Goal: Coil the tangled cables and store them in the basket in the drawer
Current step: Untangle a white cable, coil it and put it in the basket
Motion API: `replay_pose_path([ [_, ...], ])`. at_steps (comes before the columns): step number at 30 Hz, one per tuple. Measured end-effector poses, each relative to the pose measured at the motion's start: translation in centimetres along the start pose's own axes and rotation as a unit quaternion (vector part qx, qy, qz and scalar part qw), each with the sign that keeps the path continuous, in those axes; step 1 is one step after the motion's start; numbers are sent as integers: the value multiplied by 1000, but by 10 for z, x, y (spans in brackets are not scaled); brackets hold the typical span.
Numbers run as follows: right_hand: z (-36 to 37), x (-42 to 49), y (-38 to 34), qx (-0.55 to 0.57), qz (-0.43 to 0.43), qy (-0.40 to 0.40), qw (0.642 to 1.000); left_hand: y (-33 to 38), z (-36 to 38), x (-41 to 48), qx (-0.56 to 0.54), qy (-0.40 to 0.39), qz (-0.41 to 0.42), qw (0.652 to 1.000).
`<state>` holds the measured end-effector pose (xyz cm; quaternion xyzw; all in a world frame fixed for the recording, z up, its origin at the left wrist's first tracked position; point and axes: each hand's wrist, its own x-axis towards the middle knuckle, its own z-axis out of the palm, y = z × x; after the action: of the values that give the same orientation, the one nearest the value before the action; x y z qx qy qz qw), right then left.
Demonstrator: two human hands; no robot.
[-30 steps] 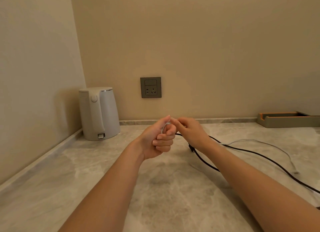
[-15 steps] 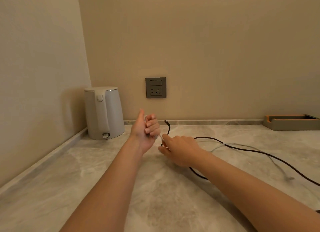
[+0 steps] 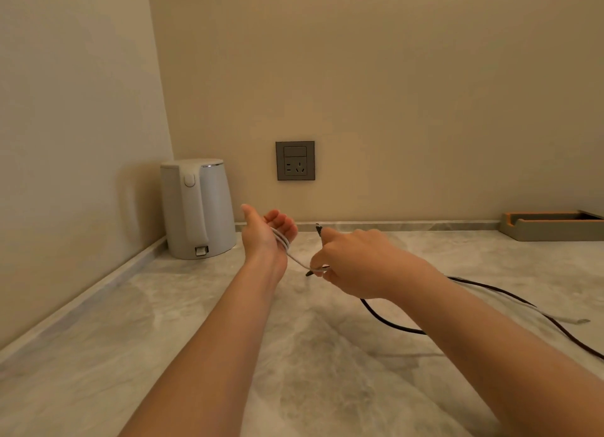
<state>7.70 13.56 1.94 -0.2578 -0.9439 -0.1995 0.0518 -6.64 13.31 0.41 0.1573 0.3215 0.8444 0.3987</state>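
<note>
My left hand [image 3: 266, 232] is held palm up above the counter, fingers loosely curled, with a white cable [image 3: 283, 240] looped around it in a few turns. From there the white cable runs down to my right hand [image 3: 353, 261], which pinches it. That hand also grips a black cable [image 3: 389, 324], whose plug end sticks up above the knuckles. The black cable trails across the marble counter [image 3: 163, 338] to the right edge. The white cable's far end lies at the right. No drawer or basket is in view.
A white electric kettle [image 3: 197, 207] stands in the back left corner. A grey wall socket [image 3: 295, 160] is on the back wall. A grey and orange tray [image 3: 552, 229] sits at the back right against the wall.
My left hand has opened from a fist to palm up, with white cable loops now around it. My right hand has moved lower and to the right, drawing the white cable along.
</note>
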Motion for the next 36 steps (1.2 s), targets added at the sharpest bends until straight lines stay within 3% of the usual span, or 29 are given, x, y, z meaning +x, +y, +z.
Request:
replay_pose_path([
  [6,1,6,10,62,4,135,989,-4,4,-2,142,-30,35,989],
  [10,8,7,24,158,33,219,962,-9,4,-6,248,-73,-25,966],
  [15,10,10,31,194,74,256,944,-11,5,-15,361,-172,-78,913],
  [18,16,14,38,275,87,227,930,-9,3,-20,378,-204,-111,896],
  [22,23,21,46,417,35,211,883,-14,4,-23,396,-256,-178,864],
  [26,30,27,50,505,11,222,834,-12,8,-25,339,-304,-215,864],
  [31,40,32,53,551,20,224,803,-7,4,-24,311,-345,-237,853],
  [36,55,38,52,539,89,282,788,-6,3,-25,329,-353,-198,853],
])
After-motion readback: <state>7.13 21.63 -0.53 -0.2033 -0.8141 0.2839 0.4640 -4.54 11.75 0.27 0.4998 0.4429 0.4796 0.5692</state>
